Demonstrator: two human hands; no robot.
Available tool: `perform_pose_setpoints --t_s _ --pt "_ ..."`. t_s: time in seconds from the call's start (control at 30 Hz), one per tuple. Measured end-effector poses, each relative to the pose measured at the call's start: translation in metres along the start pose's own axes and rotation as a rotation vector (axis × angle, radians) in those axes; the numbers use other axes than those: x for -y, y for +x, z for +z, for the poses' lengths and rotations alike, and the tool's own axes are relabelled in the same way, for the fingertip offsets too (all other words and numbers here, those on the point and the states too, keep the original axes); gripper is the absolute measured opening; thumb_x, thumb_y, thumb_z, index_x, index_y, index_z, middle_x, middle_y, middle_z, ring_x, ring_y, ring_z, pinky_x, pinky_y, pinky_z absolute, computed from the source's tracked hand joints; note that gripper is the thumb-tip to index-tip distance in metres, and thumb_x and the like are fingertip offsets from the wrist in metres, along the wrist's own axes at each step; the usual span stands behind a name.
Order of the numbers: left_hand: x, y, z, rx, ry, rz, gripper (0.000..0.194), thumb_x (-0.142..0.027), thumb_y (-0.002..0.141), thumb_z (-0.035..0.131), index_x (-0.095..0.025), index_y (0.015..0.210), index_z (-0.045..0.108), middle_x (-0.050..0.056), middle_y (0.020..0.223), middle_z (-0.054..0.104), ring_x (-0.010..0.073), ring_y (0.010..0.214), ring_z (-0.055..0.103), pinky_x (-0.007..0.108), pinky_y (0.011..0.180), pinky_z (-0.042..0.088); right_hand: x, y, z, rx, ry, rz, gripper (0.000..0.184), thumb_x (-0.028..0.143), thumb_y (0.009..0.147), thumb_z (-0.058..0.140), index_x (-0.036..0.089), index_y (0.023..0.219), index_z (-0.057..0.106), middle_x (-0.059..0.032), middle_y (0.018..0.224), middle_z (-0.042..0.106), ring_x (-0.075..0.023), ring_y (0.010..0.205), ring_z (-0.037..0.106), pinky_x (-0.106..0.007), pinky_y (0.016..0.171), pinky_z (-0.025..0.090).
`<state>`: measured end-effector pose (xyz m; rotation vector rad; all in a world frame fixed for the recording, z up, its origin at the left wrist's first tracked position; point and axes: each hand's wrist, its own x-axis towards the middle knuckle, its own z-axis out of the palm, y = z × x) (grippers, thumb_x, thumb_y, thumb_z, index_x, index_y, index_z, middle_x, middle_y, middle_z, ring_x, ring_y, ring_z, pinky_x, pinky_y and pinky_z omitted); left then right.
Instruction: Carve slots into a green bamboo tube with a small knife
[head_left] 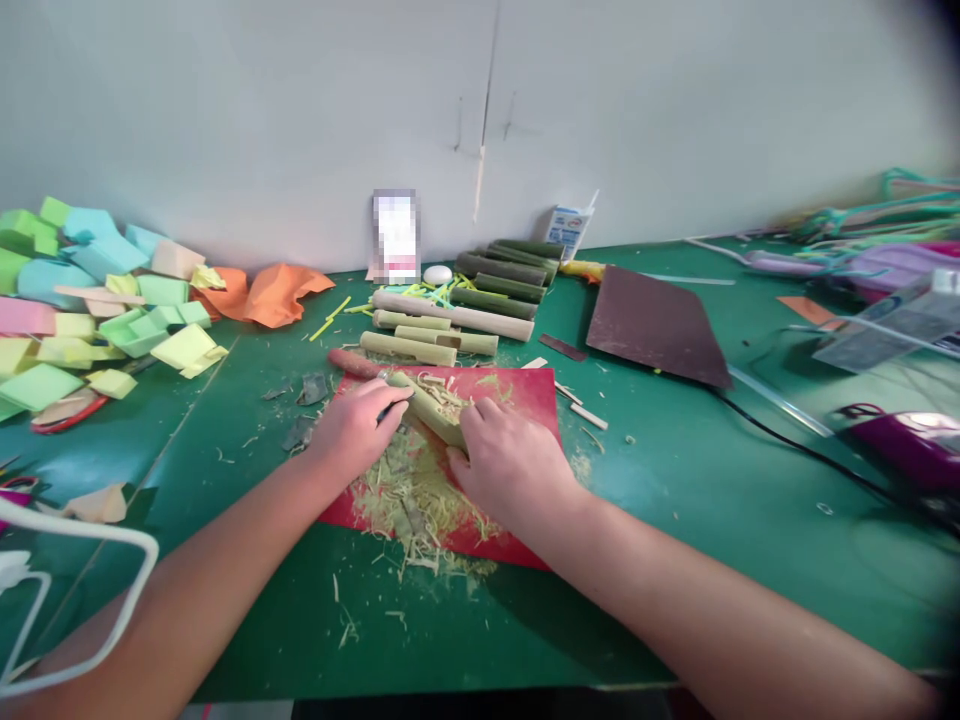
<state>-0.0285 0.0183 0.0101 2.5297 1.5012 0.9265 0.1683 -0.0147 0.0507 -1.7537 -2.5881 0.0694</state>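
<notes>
A pale green bamboo piece (429, 410) lies slantwise over a red sheet (529, 395), with shavings along its upper side. My right hand (506, 455) is closed around its near end. By its far end is my left hand (358, 425), fingers curled around a dark slim tool (385, 410) whose kind I cannot make out. Its fingertips reach the bamboo's edge. Just beyond the left hand lies a reddish-brown handle (354, 363); its front part is partly hidden. Pale shavings and dust (412, 490) cover much of the sheet between my wrists.
Several cut bamboo pieces (457, 315) lie behind the sheet. Folded coloured papers (90, 310) heap at the left, beside crumpled orange paper (281, 295). A brown board (656, 325) and a purple device (911, 455) with a black cord are on the right. A drink carton (568, 230) leans against the wall.
</notes>
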Motion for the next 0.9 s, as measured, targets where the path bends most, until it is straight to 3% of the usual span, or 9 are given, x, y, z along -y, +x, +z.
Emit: perform_pose_setpoints --t_s 0.13,0.3,0.5,0.63,0.77,0.9 --pt "0.007 0.002 -0.003 -0.041 0.001 -0.024 0.023 -0.023 0.087 0.048 -0.018 0.102 0.065 0.006 0.094 0.066 0.0183 0.089 0.062 0.031 0.081 0.048 -0.001 -0.001 -0.001 0.021 0.0 0.015 0.028 0.038 0.085 0.041 0.016 0.091 0.057 -0.0105 0.091 0.059 -0.021 0.077 0.06 -0.029 0.056 0.04" --pt "0.01 0.005 -0.002 -0.093 -0.041 -0.064 0.022 -0.024 0.086 0.049 -0.018 0.098 0.066 0.005 0.092 0.067 0.018 0.088 0.062 0.031 0.081 0.048 0.003 -0.004 -0.005 0.048 -0.018 -0.007 0.022 0.029 0.083 0.043 0.015 0.09 0.059 -0.0108 0.089 0.061 -0.0223 0.076 0.061 -0.031 0.057 0.042" --pt "-0.005 0.0 0.0 0.079 -0.125 0.013 0.023 -0.024 0.087 0.049 -0.02 0.101 0.066 0.005 0.092 0.067 0.0163 0.084 0.062 0.028 0.077 0.049 0.005 -0.006 -0.002 0.03 0.008 -0.03 0.02 0.027 0.082 0.046 0.014 0.091 0.058 -0.0101 0.089 0.06 -0.0229 0.081 0.06 -0.03 0.06 0.043" --pt "-0.002 -0.001 -0.002 -0.008 -0.019 -0.045 0.022 -0.025 0.087 0.049 -0.018 0.095 0.068 0.006 0.09 0.067 0.0177 0.085 0.062 0.03 0.078 0.048 0.004 -0.005 0.001 0.069 0.039 -0.043 0.021 0.028 0.082 0.045 0.014 0.092 0.058 -0.0103 0.087 0.059 -0.0216 0.077 0.06 -0.03 0.059 0.042" --pt "-0.002 -0.001 -0.003 0.073 -0.042 -0.002 0.023 -0.024 0.088 0.048 -0.018 0.099 0.067 0.006 0.091 0.067 0.0169 0.084 0.062 0.029 0.078 0.048 0.004 -0.005 0.003 0.056 0.059 -0.048 0.02 0.027 0.081 0.045 0.014 0.091 0.058 -0.0096 0.086 0.06 -0.0207 0.074 0.06 -0.03 0.058 0.042" --pt "0.015 0.006 -0.007 -0.033 -0.016 -0.08 0.021 -0.024 0.086 0.05 -0.015 0.093 0.068 0.007 0.089 0.067 0.0183 0.085 0.062 0.03 0.08 0.048 0.004 -0.007 0.001 0.019 0.065 -0.069 0.021 0.028 0.081 0.045 0.014 0.088 0.059 -0.0097 0.085 0.06 -0.0216 0.072 0.061 -0.03 0.057 0.043"
